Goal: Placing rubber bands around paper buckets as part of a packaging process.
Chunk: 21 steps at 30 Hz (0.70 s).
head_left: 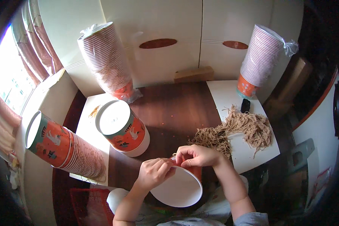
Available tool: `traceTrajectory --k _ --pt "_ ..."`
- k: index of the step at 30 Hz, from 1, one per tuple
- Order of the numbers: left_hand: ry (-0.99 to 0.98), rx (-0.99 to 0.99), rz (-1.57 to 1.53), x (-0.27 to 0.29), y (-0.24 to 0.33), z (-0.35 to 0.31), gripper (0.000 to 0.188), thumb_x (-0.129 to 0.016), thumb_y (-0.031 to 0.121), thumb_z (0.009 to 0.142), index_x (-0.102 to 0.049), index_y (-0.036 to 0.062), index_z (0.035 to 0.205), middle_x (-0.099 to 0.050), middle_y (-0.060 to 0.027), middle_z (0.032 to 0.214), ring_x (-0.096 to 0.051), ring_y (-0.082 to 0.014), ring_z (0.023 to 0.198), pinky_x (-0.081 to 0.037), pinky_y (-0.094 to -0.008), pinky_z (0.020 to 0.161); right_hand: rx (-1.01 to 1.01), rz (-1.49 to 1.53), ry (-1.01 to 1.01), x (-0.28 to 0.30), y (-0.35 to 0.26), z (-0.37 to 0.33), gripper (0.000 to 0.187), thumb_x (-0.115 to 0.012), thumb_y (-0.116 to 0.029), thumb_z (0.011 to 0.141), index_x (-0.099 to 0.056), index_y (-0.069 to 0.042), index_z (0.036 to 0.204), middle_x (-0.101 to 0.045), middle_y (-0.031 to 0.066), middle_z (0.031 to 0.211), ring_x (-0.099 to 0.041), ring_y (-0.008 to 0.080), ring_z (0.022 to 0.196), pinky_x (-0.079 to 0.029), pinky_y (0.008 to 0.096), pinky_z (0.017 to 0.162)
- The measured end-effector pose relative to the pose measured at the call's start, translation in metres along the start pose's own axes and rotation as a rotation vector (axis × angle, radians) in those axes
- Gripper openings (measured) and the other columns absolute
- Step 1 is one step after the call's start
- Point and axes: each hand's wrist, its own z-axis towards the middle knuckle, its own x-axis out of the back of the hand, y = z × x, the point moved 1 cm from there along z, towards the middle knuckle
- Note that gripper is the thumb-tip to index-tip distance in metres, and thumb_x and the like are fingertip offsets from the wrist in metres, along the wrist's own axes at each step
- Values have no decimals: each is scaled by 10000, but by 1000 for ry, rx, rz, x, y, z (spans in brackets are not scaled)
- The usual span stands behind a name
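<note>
Over the person's lap, the left hand (156,173) curls closed on the rim of a round, white-lined paper tub with an orange outside (177,192); the right hand (196,156) bends its fingers at the same rim, their hold hidden. Tangled beige yarn strands (253,130) lie beyond, to the right.

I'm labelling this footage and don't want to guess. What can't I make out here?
All in the head view:
What the left hand and right hand have at the bucket rim: hidden by the hands.
The bucket's outer base: hidden behind its white inside.
The black thing by the yarn: too dark and small.
Beyond the window: mostly lost in glare.
</note>
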Motion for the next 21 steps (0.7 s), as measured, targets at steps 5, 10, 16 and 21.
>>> traceTrajectory --k 5,10,16,21 --pt "10 94 7 -2 -5 1 186 -661 102 652 -519 61 765 -595 -42 732 -606 -177 639 -493 -278 520 -42 163 71 -1 7 0 62 -567 -73 798 -521 -44 829 -525 -7 822 -471 67 778 -403 234 718" --pt "-6 427 -29 1 -18 -1 106 -625 107 707 -538 77 757 -591 -66 704 -587 -228 609 -473 -318 514 -126 -445 668 6 12 6 221 -603 -81 747 -549 -20 952 -562 96 885 -569 189 809 -457 287 700" --pt "241 728 49 16 -40 -8 125 -613 120 745 -526 36 714 -550 -108 612 -563 -229 525 -445 -298 477 91 -429 863 19 14 -6 236 -589 -128 794 -565 -8 996 -567 53 832 -455 60 567 -391 212 516" --pt "560 712 29 26 -44 -18 181 -596 129 785 -470 14 726 -499 -79 678 -493 -170 523 -413 -258 448 88 -413 834 14 26 -11 251 -560 -166 817 -551 6 999 -586 83 881 -552 127 693 -444 258 613"
